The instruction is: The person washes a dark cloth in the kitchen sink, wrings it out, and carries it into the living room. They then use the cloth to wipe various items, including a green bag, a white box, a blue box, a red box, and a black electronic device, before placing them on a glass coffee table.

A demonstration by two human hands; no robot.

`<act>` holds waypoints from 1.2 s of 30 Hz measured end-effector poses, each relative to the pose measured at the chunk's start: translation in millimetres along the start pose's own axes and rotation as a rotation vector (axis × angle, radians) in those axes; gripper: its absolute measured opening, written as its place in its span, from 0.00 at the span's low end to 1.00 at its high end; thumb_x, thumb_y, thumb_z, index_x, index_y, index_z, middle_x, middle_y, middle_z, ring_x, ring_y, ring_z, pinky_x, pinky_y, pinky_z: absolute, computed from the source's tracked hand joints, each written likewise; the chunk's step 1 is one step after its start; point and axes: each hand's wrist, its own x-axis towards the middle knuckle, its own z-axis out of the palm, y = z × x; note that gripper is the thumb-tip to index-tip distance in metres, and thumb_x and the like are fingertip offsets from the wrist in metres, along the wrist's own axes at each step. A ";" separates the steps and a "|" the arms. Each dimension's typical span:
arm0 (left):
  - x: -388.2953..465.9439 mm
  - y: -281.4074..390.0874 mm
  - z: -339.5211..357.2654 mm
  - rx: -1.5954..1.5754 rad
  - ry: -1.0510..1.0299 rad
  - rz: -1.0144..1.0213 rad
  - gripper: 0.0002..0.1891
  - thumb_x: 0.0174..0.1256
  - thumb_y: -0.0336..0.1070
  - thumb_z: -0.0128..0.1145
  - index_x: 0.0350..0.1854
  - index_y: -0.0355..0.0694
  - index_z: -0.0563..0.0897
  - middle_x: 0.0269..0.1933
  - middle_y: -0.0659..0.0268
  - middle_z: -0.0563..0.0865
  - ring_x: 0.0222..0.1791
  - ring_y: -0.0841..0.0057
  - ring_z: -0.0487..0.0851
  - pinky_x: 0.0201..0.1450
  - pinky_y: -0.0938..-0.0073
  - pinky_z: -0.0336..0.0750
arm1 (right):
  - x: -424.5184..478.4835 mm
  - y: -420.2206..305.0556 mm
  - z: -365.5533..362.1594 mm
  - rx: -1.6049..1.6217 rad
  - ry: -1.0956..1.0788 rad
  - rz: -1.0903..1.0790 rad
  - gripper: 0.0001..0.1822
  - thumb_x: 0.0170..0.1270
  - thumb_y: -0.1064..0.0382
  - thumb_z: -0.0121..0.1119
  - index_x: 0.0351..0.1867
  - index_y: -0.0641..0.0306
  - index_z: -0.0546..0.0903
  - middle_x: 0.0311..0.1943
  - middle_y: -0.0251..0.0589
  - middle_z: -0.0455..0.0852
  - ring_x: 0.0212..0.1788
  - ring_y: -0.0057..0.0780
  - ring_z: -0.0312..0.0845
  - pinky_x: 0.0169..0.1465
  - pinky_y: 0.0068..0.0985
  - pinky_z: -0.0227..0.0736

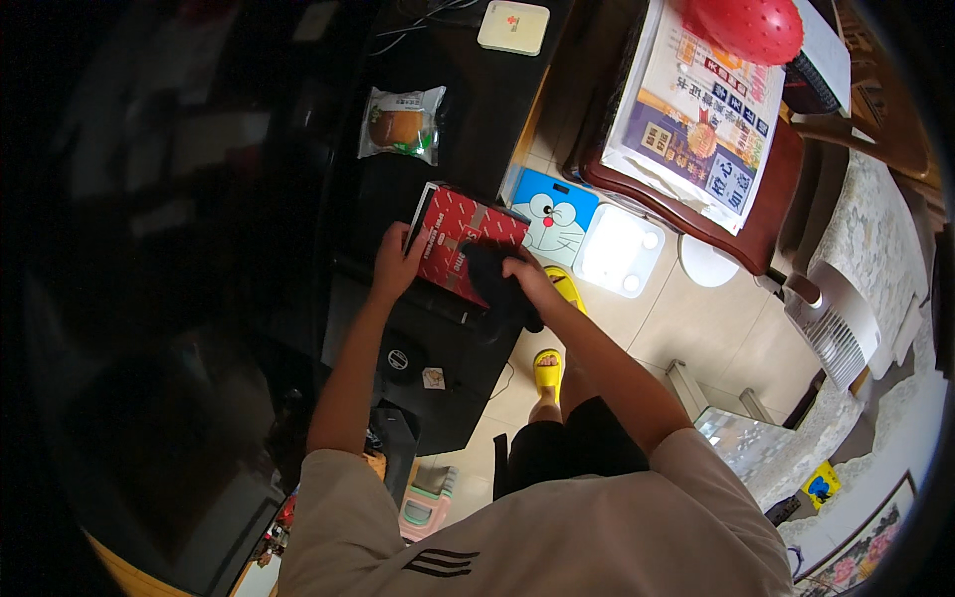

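Observation:
My left hand (395,257) grips the left edge of a red patterned box (448,224) with a black side, held over a black glossy cabinet top (440,403). In my right hand (533,280) is a dark cloth (496,280), which lies against the right part of the box and covers some of it. What the cloth is exactly, I cannot tell. Beyond the box, a packaged bun (401,125) in clear plastic rests on the cabinet top.
A white square device (514,27) with cables sits at the far end. Below are a blue cartoon scale (550,213) and a white scale (619,250) on the floor. At right stand a dark red wooden chair (776,224) bearing a printed carton and a white fan (835,321).

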 end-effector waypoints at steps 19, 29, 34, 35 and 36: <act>-21.5 37.4 32.0 -0.150 0.008 0.095 0.34 0.59 0.40 0.64 0.66 0.36 0.64 0.57 0.51 0.74 0.57 0.59 0.74 0.60 0.65 0.68 | 12.0 24.4 -5.6 -0.277 0.254 -0.323 0.40 0.56 0.53 0.70 0.63 0.62 0.59 0.54 0.46 0.77 0.57 0.34 0.73 0.59 0.28 0.69; -92.4 192.2 -42.7 -0.102 0.138 0.301 0.55 0.36 0.32 0.76 0.71 0.38 0.55 0.58 0.51 0.70 0.61 0.57 0.68 0.62 0.61 0.66 | -118.6 -48.1 -23.9 -0.010 0.076 -0.621 0.34 0.60 0.64 0.66 0.65 0.62 0.62 0.56 0.40 0.75 0.58 0.28 0.70 0.62 0.27 0.65; -148.9 214.2 -68.0 -0.521 -0.072 0.212 0.42 0.43 0.31 0.74 0.62 0.36 0.62 0.56 0.56 0.73 0.56 0.72 0.74 0.58 0.68 0.70 | -214.5 -88.5 -8.1 -0.129 0.056 -0.613 0.29 0.60 0.59 0.67 0.61 0.63 0.70 0.49 0.38 0.81 0.51 0.25 0.75 0.57 0.24 0.68; -164.4 223.5 -72.3 -0.632 -0.099 0.138 0.40 0.44 0.30 0.73 0.60 0.36 0.63 0.56 0.57 0.74 0.55 0.74 0.75 0.57 0.70 0.70 | -230.3 -87.6 -9.7 -0.187 0.069 -0.573 0.27 0.61 0.58 0.66 0.59 0.64 0.71 0.47 0.38 0.81 0.50 0.25 0.75 0.57 0.23 0.68; -182.4 235.3 -76.7 -0.658 -0.056 0.121 0.37 0.46 0.28 0.72 0.58 0.36 0.63 0.53 0.61 0.75 0.52 0.79 0.76 0.55 0.74 0.72 | -246.7 -88.2 -15.1 -0.246 0.077 -0.541 0.25 0.62 0.57 0.65 0.57 0.64 0.73 0.46 0.38 0.82 0.49 0.25 0.75 0.56 0.23 0.68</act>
